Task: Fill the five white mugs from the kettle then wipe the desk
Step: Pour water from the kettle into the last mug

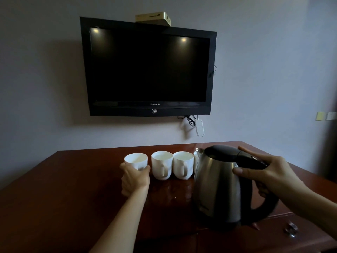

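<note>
A dark reddish wooden desk (73, 198) stands against the wall, its glossy top showing reflections. Near its back edge white mugs stand in a row: the left mug (135, 161), a middle mug (162, 165) and a third mug (183, 165) close beside it, handles facing forward. Another mug (196, 157) is mostly hidden behind a steel kettle (218, 189) at the right front. A metal drawer knob (291, 230) shows on the desk's front.

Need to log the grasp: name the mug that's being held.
The leftmost mug: the left hand grips it, while the two mugs to its right stand untouched on the desk.
</note>
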### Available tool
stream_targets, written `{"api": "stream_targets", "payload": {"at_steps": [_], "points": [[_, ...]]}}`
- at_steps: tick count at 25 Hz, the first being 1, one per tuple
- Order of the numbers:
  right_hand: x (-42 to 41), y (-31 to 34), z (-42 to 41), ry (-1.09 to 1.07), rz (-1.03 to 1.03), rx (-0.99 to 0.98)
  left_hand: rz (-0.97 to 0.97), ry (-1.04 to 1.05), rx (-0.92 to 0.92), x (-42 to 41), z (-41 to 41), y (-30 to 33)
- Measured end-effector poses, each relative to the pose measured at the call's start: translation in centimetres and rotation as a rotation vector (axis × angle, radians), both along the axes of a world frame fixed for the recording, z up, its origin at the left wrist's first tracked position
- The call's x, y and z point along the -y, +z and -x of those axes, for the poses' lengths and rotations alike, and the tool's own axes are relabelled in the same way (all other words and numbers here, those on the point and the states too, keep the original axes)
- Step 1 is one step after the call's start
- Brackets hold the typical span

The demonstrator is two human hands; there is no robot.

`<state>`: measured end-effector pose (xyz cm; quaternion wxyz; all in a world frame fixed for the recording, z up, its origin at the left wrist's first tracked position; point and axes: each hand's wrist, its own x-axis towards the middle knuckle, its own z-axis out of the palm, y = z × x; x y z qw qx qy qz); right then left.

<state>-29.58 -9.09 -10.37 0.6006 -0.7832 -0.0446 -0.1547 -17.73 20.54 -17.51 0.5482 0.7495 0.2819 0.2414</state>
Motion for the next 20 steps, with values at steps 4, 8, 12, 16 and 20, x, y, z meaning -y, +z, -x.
{"api": "stream_targets", "payload": {"at_steps": [4,8,12,16,20], "points": [[-0.1,0.2,1.1,0.012,0.013,-0.007,-0.028,-0.053,0.065,-1.8,3.3,-1.0],[0.2,1.2,2.7,0.050,0.089,-0.036,-0.040,-0.180,0.139,-2.2,6.7,-1.8],[0.0,3.9,3.3,0.115,0.231,-0.055,-0.017,-0.363,0.185,-1.3,8.6,-2.4],[-1.4,6.5,3.1,0.125,0.412,-0.068,0.035,-0.569,0.207,0.8,9.6,-3.0],[-3.3,8.7,2.0,0.092,0.654,-0.081,0.107,-0.635,0.307,2.6,8.8,-3.8]]}}
